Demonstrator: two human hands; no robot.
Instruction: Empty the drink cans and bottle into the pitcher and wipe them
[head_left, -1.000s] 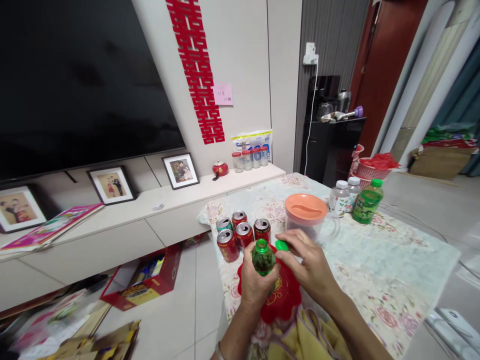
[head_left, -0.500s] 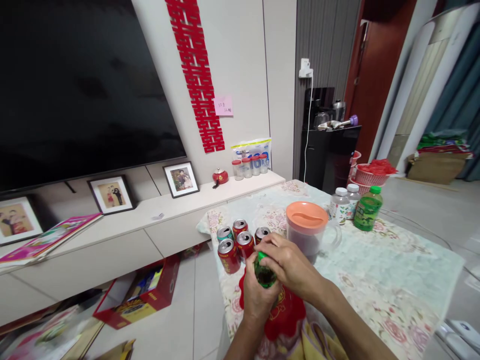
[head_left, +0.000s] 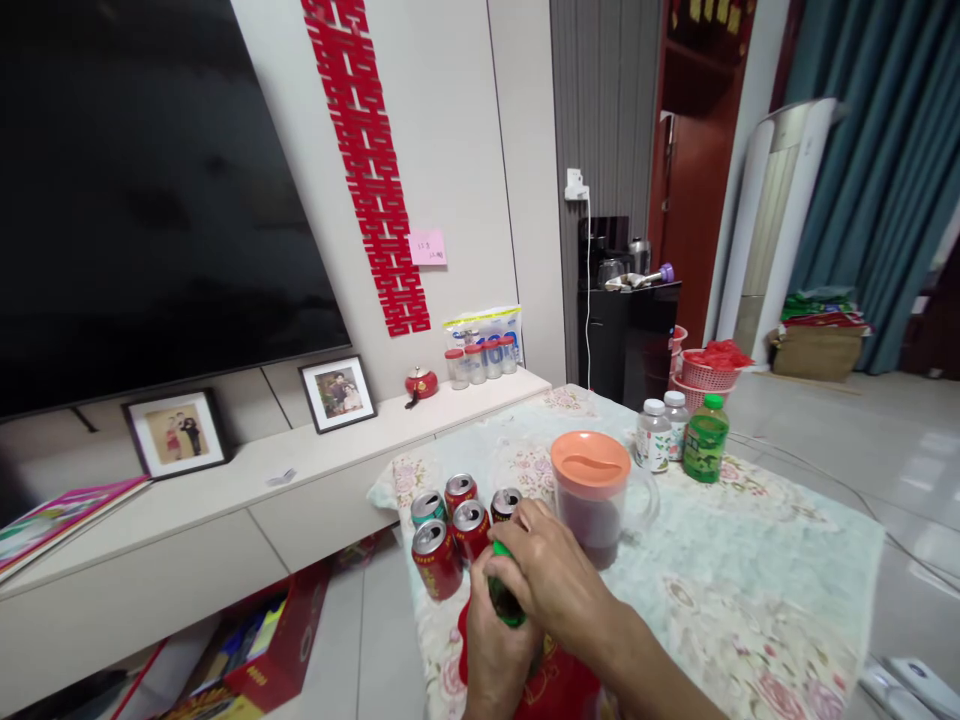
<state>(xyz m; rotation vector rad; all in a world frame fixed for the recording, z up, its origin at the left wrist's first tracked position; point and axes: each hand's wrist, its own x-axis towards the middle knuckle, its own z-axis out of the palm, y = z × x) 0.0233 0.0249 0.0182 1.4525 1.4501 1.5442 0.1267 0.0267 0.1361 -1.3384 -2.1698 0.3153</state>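
Note:
A green bottle (head_left: 506, 603) is upright at the table's near edge, its green cap mostly covered by fingers. My left hand (head_left: 496, 640) wraps round its body. Over the top, my right hand (head_left: 551, 565) has its fingers closed on the green cap. Several opened drink cans, among them a red one (head_left: 436, 565) and a teal-sided one (head_left: 428, 508), stand just beyond and left of my hands. To the right is a clear jug with an orange lid (head_left: 591, 460) and dark liquid inside. A red cloth or mat (head_left: 559, 685) lies under my hands.
Two white-capped bottles (head_left: 654, 440) and a green bottle (head_left: 706, 440) stand toward the flowered tablecloth's (head_left: 757, 560) far right. Left of the table is a low cabinet (head_left: 330, 520) with framed photos (head_left: 337, 393) and red-lidded jars (head_left: 456, 370). A red box (head_left: 277, 650) sits on the floor.
The camera view has shifted, and the table items appear lower and farther left. Both hands remain on the green bottle; my right hand's fingers now cover more of the cap.

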